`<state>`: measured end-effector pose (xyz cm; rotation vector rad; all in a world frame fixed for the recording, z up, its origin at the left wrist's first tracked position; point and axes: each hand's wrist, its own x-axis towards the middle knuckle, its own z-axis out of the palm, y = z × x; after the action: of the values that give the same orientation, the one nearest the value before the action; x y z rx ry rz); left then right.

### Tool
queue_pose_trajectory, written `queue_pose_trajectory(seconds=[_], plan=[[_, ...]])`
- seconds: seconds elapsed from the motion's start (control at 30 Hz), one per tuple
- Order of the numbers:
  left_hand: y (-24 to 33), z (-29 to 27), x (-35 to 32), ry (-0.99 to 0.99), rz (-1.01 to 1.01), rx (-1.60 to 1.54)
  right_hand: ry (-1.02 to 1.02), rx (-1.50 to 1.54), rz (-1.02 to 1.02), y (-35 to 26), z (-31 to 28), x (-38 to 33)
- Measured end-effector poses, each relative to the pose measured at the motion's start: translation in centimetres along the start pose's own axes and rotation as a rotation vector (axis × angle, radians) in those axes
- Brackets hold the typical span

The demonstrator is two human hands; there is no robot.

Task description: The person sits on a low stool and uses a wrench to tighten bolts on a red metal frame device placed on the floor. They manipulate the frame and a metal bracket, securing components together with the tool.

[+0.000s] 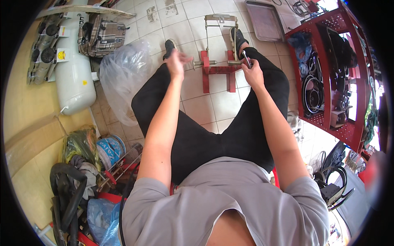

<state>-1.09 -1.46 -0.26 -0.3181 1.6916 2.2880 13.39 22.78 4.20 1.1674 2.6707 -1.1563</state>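
Between my knees a red metal stand [221, 69] rests on the tiled floor, with short steel shafts [205, 63] at its two sides. A thin upright metal frame [221, 19] rises at its far side. My left hand [176, 65] is just left of the stand, a little blurred, fingers apart and holding nothing. On the other side, my right hand [253, 74] is closed around a slim shiny metal wrench [246, 58], close to the right shaft. Its lower part is hidden in my fingers.
A red perforated shelf rack [305, 92] with parts stands at right, and a metal tray [265, 20] lies farther back. At left are a white tank [74, 78], a plaid bag [107, 36], a clear plastic bag [127, 67] and a blue-white bucket [111, 149].
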Motion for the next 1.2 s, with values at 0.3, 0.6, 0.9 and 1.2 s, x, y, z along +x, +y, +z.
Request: queue_pose_trajectory(seconds=[0.3, 0.6, 0.9, 1.2], plan=[[-1.0, -0.6, -0.7, -0.169, -0.160, 0.132, -0.016, -0.010, 0.007, -0.1, 0.6, 0.4], [-1.8, -2.6, 0.7, -0.110, -0.249, 0.246, -0.023, -0.012, -0.007, -0.8, 0.6, 0.2], [0.3, -1.4, -0.1, -0.024, -0.117, 0.273, -0.008, -0.014, 0.013, -0.4, 0.3, 0.2], [-0.6, -0.1, -0.9, -0.202, -0.222, 0.011, 0.183, -0.202, -0.349, -2.5, 1.0, -1.9]])
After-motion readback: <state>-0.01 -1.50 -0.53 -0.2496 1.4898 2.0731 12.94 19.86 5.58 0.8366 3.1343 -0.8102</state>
